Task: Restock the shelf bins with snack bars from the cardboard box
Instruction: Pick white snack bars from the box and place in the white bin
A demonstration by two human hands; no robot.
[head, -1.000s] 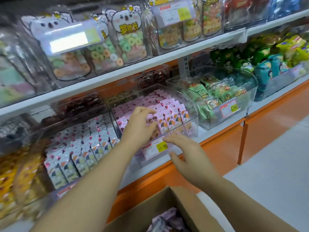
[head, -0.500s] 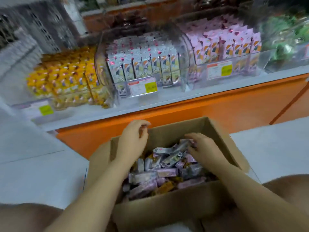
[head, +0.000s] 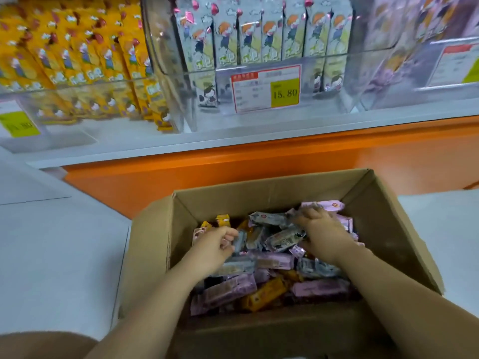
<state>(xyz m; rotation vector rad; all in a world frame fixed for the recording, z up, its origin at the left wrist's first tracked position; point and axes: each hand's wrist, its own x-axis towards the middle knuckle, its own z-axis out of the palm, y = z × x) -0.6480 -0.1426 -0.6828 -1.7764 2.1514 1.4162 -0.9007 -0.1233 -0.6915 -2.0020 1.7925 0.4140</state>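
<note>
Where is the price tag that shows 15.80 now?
In the head view the price tag sits upper centre, on the front wall of the clear bin of grey snack bars, right of the yellow snack bars and above the cardboard box.

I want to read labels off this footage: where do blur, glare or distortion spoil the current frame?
Head view: the middle price tag is sharp, 15.80 readable; the yellow tag at left and the pink bin at right smear toward the frame edges; pale sheen on the clear bin wall; the shelf edge bows with the wide lens.
</note>
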